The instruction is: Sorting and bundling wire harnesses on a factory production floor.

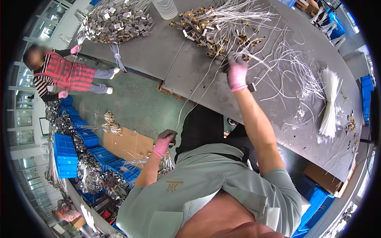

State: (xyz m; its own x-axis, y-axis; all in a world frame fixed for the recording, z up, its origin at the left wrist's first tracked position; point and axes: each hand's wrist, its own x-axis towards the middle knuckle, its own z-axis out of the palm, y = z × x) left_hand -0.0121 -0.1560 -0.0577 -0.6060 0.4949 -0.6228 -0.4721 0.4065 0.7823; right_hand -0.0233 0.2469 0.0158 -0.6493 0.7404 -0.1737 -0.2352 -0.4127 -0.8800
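Note:
My right hand, in a pink glove with dark grey fingers, reaches over the grey table. Its bent fingers are closed at the near edge of a heap of small grey-and-brass parts with white wires; what they grip is hidden. Low at the left, off the table, my left hand wears a like glove and is closed on a white wire. That wire hangs slack over the table edge, back to the heap. A small grey block lies beside my right wrist.
Another heap of grey blocks and a clear plastic container stand farther back. Loose white wires and a tied white bundle lie to the right. Blue crates line the left floor, near cardboard. A person stands at left.

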